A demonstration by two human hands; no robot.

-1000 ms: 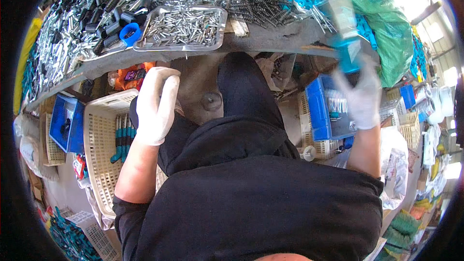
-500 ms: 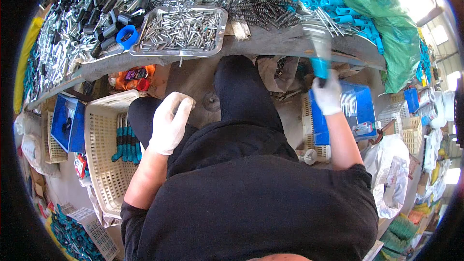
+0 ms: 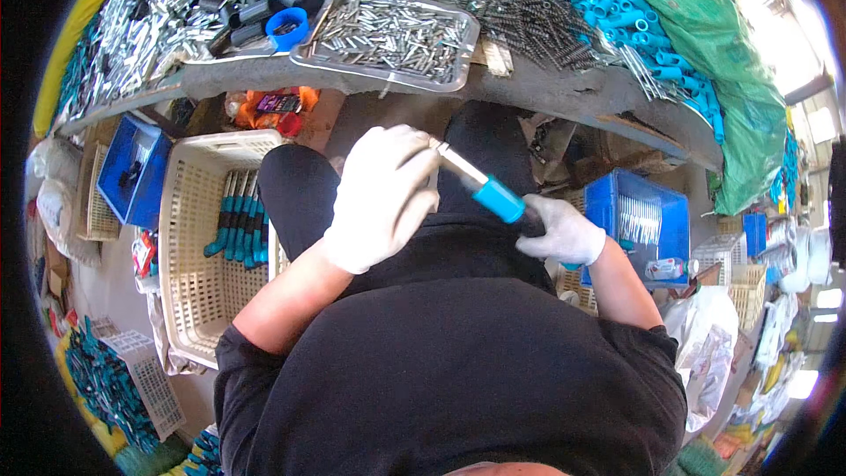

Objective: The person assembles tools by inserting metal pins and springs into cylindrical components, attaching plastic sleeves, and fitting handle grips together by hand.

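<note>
In my right hand (image 3: 564, 231), white-gloved and closed, is a rod-shaped hand tool with a turquoise sleeve (image 3: 499, 200), a dark grip and a bare metal shaft. It slants up to the left across my lap. My left hand (image 3: 383, 198), also gloved, has its fingers curled at the tip of the metal shaft. Motion blur hides whether a small part sits in those fingers. Beyond my hands, on the bench edge, a metal tray (image 3: 458, 78) holds many short metal pins. A blue cup (image 3: 287, 28) stands beside it.
Heaped on the bench are dark springs (image 3: 542, 22), turquoise sleeves (image 3: 617, 9) and metal parts. A cream basket (image 3: 189, 291) at my left holds several turquoise-and-black tools. Blue bins (image 3: 132, 172) stand on both sides. Green sheeting (image 3: 718, 79) hangs over the bench's right end.
My right hand has brought the tool from the bench's right side down and left over my lap. My left hand has risen and moved right to the shaft's tip. The view has shifted.
</note>
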